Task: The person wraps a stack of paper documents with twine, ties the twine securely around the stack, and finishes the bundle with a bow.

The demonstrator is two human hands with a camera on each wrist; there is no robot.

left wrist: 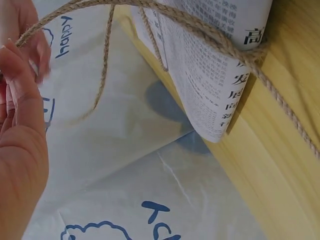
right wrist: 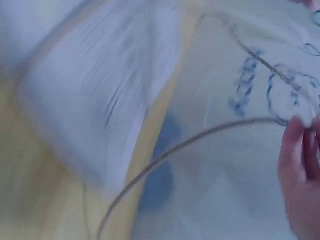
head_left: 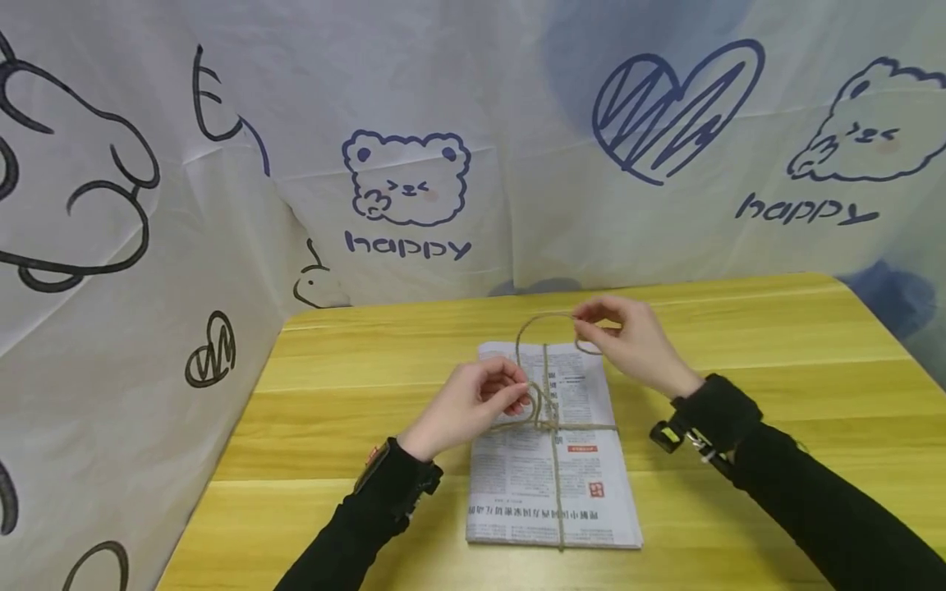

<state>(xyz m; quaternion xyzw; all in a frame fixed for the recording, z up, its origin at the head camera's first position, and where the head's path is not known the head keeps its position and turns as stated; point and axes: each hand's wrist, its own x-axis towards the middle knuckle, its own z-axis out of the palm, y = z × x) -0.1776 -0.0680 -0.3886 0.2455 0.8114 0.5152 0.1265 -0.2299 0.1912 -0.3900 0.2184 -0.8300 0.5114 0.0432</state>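
Observation:
A folded stack of newspapers (head_left: 517,484) lies on the table, with brown twine (head_left: 584,427) crossed over it lengthwise and across. Over the crossing's left side, my left hand (head_left: 473,398) pinches a loop of the twine between thumb and fingers. Beyond the stack's far right corner, my right hand (head_left: 624,336) pinches a loose length of twine that arcs up from the left hand. The left wrist view has the twine (left wrist: 220,45) running over the folded newspaper edge. In the right wrist view the newspapers are blurred, and the right hand (right wrist: 302,170) grips the curved twine (right wrist: 175,150).
The yellow wood-grain table (head_left: 355,427) extends to both sides of the stack. A pale cloth (head_left: 554,230) printed with bears and hearts hangs behind and along the left side. Both wrists wear black straps with small devices.

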